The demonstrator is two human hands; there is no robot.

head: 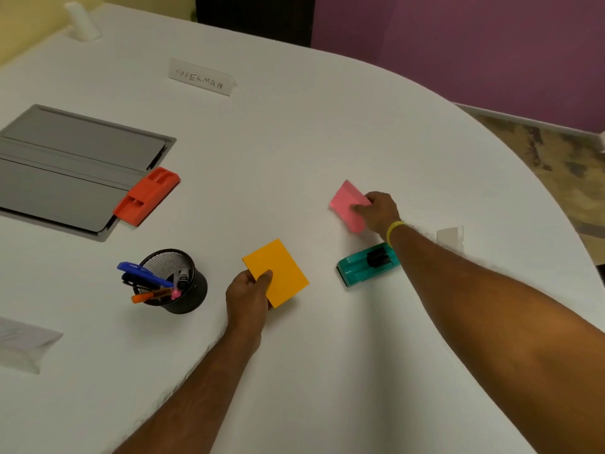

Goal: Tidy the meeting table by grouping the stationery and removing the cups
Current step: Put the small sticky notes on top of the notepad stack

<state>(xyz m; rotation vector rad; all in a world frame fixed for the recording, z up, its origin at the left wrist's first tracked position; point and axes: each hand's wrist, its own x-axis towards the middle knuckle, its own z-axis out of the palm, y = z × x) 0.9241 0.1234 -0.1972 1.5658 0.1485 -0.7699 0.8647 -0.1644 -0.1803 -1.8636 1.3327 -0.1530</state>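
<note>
My left hand grips an orange sticky-note pad by its near corner, thumb on top, just above the white table. Further right, my right hand holds a pink sticky-note pad, tilted, at the table surface. A black mesh pen holder with several pens and markers stands left of my left hand. A teal eraser lies under my right forearm. A red eraser rests by the grey panel.
A grey cable panel is set into the table at left. A folded name card stands far back, another paper tent at the near left. A white cup stands at the far left. A clear plastic piece lies near the right edge.
</note>
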